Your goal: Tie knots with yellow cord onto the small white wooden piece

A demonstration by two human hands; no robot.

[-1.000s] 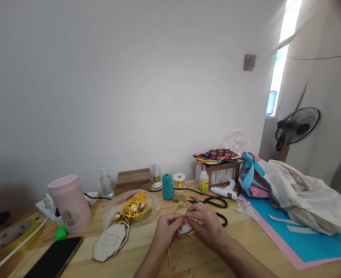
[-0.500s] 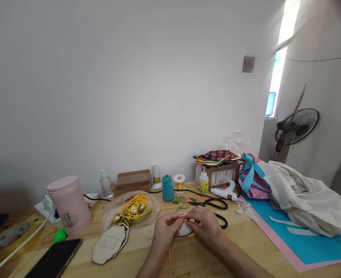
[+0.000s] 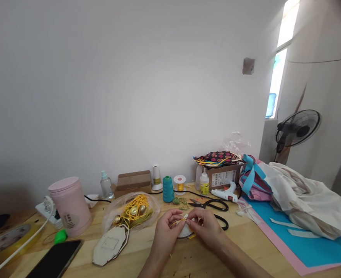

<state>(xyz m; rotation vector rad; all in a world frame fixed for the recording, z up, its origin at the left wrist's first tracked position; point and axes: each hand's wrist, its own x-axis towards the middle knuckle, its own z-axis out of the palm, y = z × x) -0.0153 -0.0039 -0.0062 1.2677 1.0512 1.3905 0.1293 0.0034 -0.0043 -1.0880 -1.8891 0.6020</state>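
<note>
The wooden desk (image 3: pixel 138 258) runs across the near side, and white cloth (image 3: pixel 309 197) is heaped at its right. A cardboard box (image 3: pixel 224 178) stands far right of centre. Left of the hands, a clear plastic bag (image 3: pixel 109 211) holds yellow and green string (image 3: pixel 137 201) with gold balls (image 3: pixel 142 209); farther left is a pink cup (image 3: pixel 72 210), with a phone (image 3: pixel 54 258) on its near side. The left hand (image 3: pixel 166 229) has a narrow grip, thumb and finger pinching yellow cord (image 3: pixel 182 220). The right hand (image 3: pixel 207 226) meets it there, fingers drawn in; I cannot tell whether its grip is closed on the cord. Scissors (image 3: pixel 212 204) lie just beyond the right hand, partly hidden by it. A white round piece (image 3: pixel 184 233) sits below the fingertips, between the hands; the yellow cord is just above it.
</note>
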